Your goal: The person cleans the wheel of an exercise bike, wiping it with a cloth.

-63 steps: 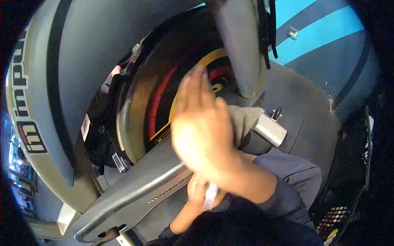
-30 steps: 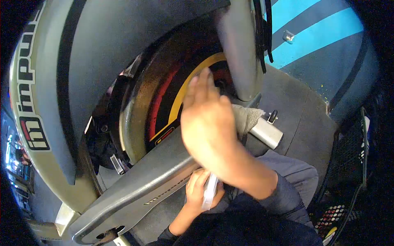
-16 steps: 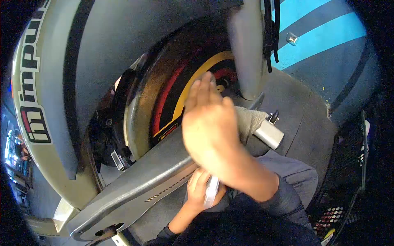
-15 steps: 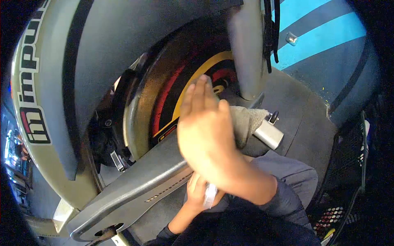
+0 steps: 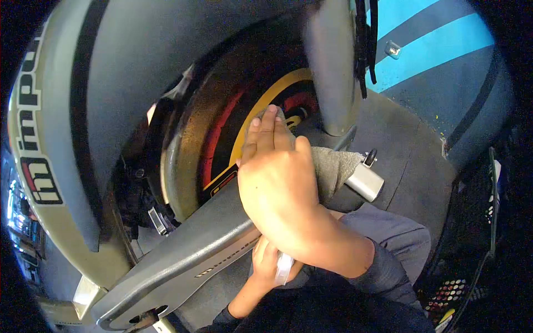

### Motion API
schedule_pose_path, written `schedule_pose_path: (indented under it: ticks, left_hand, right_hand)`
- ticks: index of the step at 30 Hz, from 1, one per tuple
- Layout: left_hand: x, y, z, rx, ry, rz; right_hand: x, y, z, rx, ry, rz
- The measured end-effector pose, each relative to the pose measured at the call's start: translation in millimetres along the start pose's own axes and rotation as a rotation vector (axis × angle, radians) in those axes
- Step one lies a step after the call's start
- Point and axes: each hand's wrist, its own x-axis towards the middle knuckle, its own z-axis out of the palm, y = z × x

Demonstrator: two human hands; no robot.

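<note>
The right grip [image 5: 276, 183] lay open over a grey cloth [image 5: 337, 166] trailing rightward; the left grip [image 5: 268, 262] clasped a whitish object [image 5: 284, 268].

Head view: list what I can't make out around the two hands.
All in the head view:
- Grey cloth: its middle, and how the palm holds it, hidden under the right hand.
- Translucent object in the left hand: upper part hidden by the right hand; unidentifiable.
- Frame lettering: top end cut off by the dark image rim.
</note>
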Motion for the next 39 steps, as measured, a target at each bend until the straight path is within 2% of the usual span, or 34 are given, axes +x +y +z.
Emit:
schedule_pose_path:
  ticks: [3, 5, 6, 10, 13, 20, 22, 24, 25, 33, 35, 36, 37, 39]
  left_hand:
    - [21, 20, -11, -0.005, 0.029, 0.038]
    - [28, 25, -10, 0.106, 0.106, 0.076]
    - [29, 25, -8, 0.066, 0.138, 0.09]
    - [26, 24, -7, 0.096, 0.152, 0.105]
    - [23, 19, -10, 0.058, 0.054, 0.065]
    - [29, 23, -7, 0.101, 0.168, 0.12]
    - [20, 17, -6, 0.096, 0.167, 0.111]
    - [6, 3, -3, -0.017, 0.024, 0.018]
    - [5, 2, -3, -0.016, 0.021, 0.016]
    - [26, 24, -8, 0.091, 0.147, 0.121]
    - [24, 25, -9, 0.138, 0.131, 0.093]
    - [18, 13, -6, -0.013, 0.084, 0.08]
    - [9, 8, -6, 0.024, 0.034, 0.062]
    - [1, 0, -3, 0.018, 0.019, 0.036]
  right_hand:
    - [3, 2, 1, -0.077, -0.059, 0.034]
    - [7, 8, 11, -0.11, -0.043, 0.056]
    - [9, 9, 11, -0.146, -0.024, 0.08]
    - [6, 8, 5, -0.078, 0.008, 0.092]
    - [3, 5, 5, -0.008, 0.072, 0.039]
    - [10, 10, 9, -0.043, 0.013, 0.108]
    - [6, 8, 3, 0.005, 0.064, 0.068]
    - [0, -1, -4, 0.04, 0.113, 0.019]
    - [1, -2, -3, 0.042, 0.111, 0.02]
    - [13, 13, 16, -0.083, 0.073, 0.127]
    - [3, 8, 4, 0.043, 0.069, 0.075]
    - [0, -1, -3, 0.076, 0.068, 0.057]
    - [-5, -9, -6, 0.122, 0.144, 0.026]
    - [-6, -13, -5, 0.167, 0.122, -0.008]
